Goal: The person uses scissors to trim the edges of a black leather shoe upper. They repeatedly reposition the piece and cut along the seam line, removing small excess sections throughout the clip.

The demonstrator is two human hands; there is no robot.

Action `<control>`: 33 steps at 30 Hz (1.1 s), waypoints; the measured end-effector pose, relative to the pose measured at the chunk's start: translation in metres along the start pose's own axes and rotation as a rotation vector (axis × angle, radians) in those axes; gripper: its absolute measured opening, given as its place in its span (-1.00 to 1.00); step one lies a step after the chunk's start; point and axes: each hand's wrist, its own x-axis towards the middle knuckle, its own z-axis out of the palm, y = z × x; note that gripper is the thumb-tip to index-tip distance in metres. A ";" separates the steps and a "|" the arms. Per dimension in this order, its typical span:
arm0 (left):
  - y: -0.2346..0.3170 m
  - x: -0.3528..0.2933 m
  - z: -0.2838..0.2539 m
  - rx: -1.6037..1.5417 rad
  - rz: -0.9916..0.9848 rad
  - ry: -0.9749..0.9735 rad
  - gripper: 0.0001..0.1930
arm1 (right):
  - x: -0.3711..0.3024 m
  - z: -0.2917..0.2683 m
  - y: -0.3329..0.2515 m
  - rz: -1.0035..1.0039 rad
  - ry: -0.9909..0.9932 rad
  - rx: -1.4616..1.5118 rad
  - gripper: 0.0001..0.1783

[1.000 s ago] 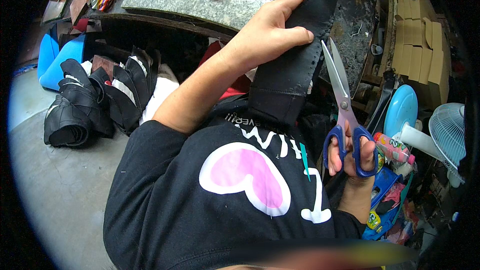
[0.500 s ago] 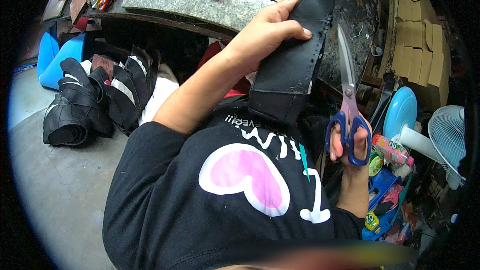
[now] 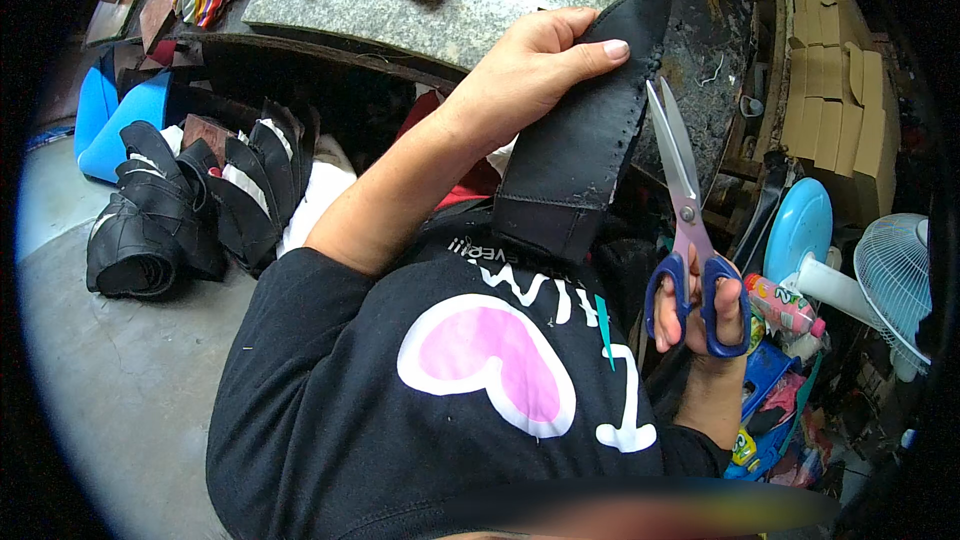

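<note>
Stretching between black shirt [image 3: 330, 420] and dark bench [image 3: 700, 30] — a long, smooth, leather-like black panel [image 3: 570, 155], tapering to a rounded tip [image 3: 656, 6].
The left hand [image 3: 540, 58] clamps it between thumb and partly hidden fingers; the right hand [image 3: 695, 330] has fingers through the blue loops of the scissors [image 3: 688, 212]. Their steel blades [image 3: 677, 145], nearly together half a second ago, now part slightly just beside the knobbly edge [image 3: 639, 102] — seemingly readier to work there.

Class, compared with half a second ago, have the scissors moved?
Yes. Judged against the pink bottle, the scissors have shifted slightly lower and a little left in the picture; their blades have also spread apart.
</note>
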 end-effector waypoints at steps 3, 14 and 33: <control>0.001 0.000 0.002 0.065 0.037 0.015 -0.77 | -0.005 -0.003 -0.002 0.019 -0.004 0.006 -0.11; -0.001 0.001 -0.002 0.223 0.132 -0.045 -0.75 | -0.014 -0.010 -0.031 0.110 -0.060 -0.092 -0.15; -0.016 0.001 -0.004 -0.111 -0.124 0.035 -0.78 | 0.019 -0.012 0.014 -0.049 -0.035 -0.024 -0.24</control>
